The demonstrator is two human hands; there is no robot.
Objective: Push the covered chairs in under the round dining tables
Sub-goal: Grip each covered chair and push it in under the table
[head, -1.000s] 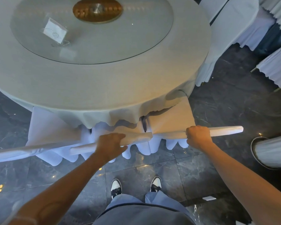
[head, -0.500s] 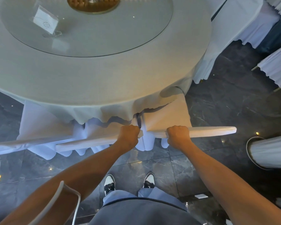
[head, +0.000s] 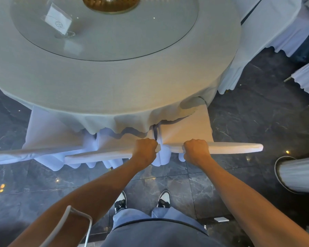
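Dark marble floor (head: 257, 122) surrounds a round desk (head: 114, 82) draped in pale cloth. Two white-covered chairs sit side by side at its near edge, seats partly under the overhang. Left hand (head: 145, 148) has its grip clenched on the left chair's (head: 100, 154) top rail; right hand (head: 196, 149) grasps the right chair's (head: 235, 147) rail.

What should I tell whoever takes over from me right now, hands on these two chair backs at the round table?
Left hand: closed on the right end of the middle chair's back.
Right hand: closed on the left end of the right chair's back.
Both seats sit partly under the round table, side by side, with a narrow gap between them. A third chair on the left is also partly under.
Left: push these in if they will go further, then go to the other chairs at upper right.
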